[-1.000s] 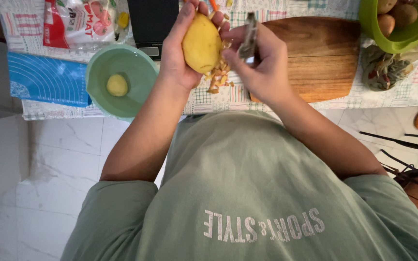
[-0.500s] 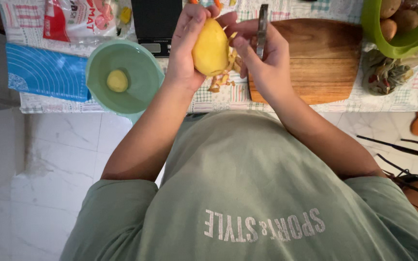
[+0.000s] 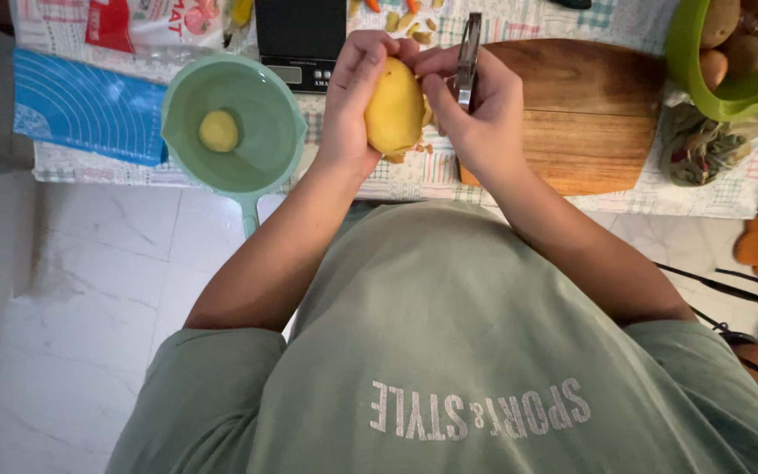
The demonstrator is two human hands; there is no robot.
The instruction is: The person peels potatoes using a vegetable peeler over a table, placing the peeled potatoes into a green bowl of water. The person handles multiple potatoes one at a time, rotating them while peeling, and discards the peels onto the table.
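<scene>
Since half a second ago the potato (image 3: 394,110) sits lower and more upright, left of the wooden board (image 3: 585,114) on the counter (image 3: 414,180). The left hand (image 3: 353,96) is wrapped around it. The right hand (image 3: 480,110) is closed on a peeler (image 3: 468,57), whose blade end is hard to make out. The potato is smooth, yellow, mostly peeled. The green bowl (image 3: 256,162), farther left, holds a small peeled potato (image 3: 218,131).
</scene>
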